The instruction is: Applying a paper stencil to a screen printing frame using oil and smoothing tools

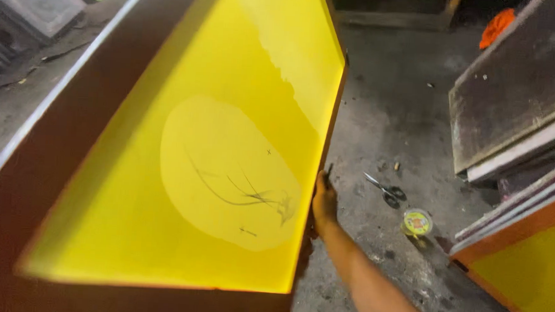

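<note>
While the large screen frame (182, 157) with its yellow mesh fills the left and middle of the view, tilted up off the concrete floor (393, 118), the right hand (324, 201) clasps the frame's right edge, its grip closed around the dark wooden bar. The left hand is out of sight. A pale oval patch with thin dark lines shows on the mesh. On the floor just right of the hand lie scissors (383, 189) and, near them, a small round tub (417, 221). More frames (521, 93) lean at the right.
</note>
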